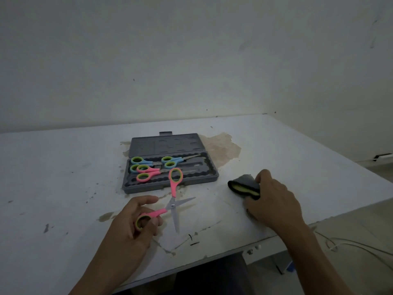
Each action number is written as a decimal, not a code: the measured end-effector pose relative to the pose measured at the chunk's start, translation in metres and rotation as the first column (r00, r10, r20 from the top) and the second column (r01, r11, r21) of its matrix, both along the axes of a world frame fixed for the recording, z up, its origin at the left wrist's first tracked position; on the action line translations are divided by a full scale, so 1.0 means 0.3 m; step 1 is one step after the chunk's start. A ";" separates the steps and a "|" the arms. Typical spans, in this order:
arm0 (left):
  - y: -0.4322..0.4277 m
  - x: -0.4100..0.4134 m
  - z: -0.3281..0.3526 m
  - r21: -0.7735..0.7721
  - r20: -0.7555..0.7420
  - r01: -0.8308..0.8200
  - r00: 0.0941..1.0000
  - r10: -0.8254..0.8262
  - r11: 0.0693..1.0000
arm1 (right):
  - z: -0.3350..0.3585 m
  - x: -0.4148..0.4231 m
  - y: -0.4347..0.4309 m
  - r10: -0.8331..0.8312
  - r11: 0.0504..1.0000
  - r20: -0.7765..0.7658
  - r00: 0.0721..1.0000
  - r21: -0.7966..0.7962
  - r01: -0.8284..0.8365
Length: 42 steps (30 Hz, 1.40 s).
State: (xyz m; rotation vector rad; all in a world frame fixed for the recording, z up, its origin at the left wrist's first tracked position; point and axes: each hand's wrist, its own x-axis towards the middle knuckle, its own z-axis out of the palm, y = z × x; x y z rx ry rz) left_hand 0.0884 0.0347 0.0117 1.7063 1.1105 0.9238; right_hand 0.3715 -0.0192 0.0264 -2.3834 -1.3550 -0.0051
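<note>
My left hand (136,222) grips one pink handle ring of a pair of pink scissors (173,204), whose blades are spread wide above the table. Its other handle points up toward the open grey case (210,173). Inside the case lie two blue scissors (170,161) and one more pink pair (147,172). My right hand (274,201) holds a folded dark cloth with a yellow inner layer (244,186) against the table, to the right of the case.
The white table (63,188) is stained and chipped, with a brown patch behind the case. Its front edge runs diagonally at the lower right. A wall stands close behind. White cables (350,245) lie on the floor at the right.
</note>
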 end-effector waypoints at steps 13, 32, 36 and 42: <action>-0.001 0.001 -0.005 -0.016 0.005 -0.025 1.000 0.025 1.000 | -0.049 0.065 0.117 0.202 0.933 -0.183 0.962 0.335 -0.133; -0.005 0.020 0.002 -0.031 0.042 -0.008 0.999 0.009 0.999 | -0.134 0.071 0.159 0.384 0.914 0.136 0.913 -0.195 -0.355; -0.008 0.037 -0.002 -0.034 0.061 0.005 0.998 -0.003 0.999 | -0.123 0.099 0.308 0.348 0.928 0.122 0.930 -0.185 -0.323; -0.001 0.016 -0.014 -0.035 0.081 -0.005 0.997 0.008 0.999 | -0.089 0.134 0.420 0.351 0.926 0.076 0.933 -0.178 -0.334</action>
